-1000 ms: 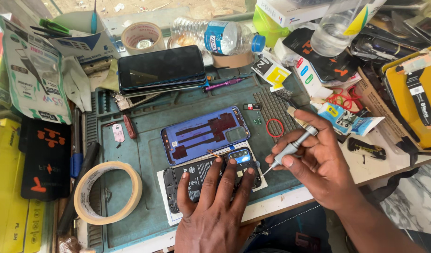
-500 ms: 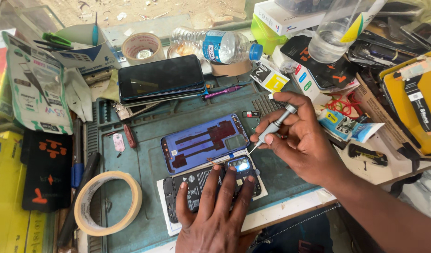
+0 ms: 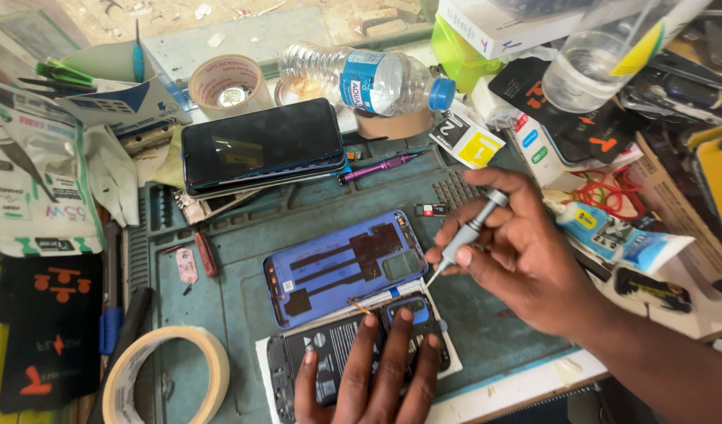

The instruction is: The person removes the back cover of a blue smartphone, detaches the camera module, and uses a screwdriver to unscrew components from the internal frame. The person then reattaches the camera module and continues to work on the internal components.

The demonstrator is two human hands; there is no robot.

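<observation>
Right hand [image 3: 533, 259] still pinching the screwdriver [image 3: 471, 228] – tip now lower, at the opened phone [image 3: 353, 361] – left hand [image 3: 372, 377] stays flat, grip open

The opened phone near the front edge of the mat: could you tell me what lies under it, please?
A white sheet shows beneath the opened phone, resting on the green mat. The left hand presses on the phone, hiding much of it; whatever lies under its middle is covered.
</observation>
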